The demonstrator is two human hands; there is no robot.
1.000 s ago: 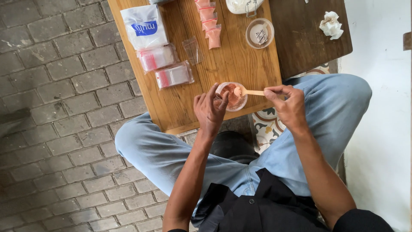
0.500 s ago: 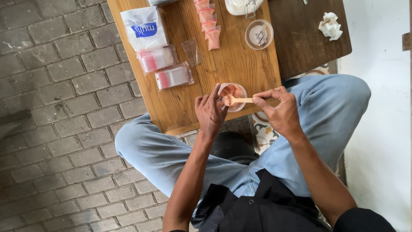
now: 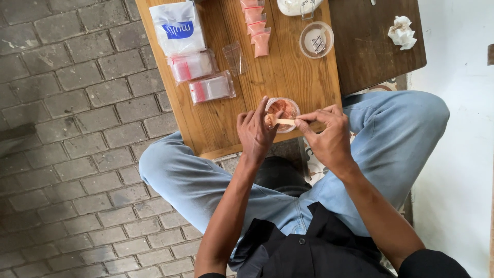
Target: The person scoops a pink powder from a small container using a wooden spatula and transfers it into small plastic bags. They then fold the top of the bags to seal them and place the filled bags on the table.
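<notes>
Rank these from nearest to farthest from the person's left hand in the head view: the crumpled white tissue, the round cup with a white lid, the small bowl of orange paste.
1. Small bowl of orange paste: touching the left hand, at the table's near edge.
2. Round cup with a white lid: farther up the table, to the right.
3. Crumpled white tissue: on the dark table, far right.

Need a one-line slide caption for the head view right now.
Seated person's left hand steadies a small clear cup on the wooden table while the right hand holds a wooden spoon.

Small clear plastic cup (image 3: 282,109) with orange-pink contents, upright near the desk (image 3: 298,77) front edge, pale wooden stick (image 3: 284,121) lying level across its rim, stick tip possibly carrying a bit of the orange stuff, blurry
</notes>
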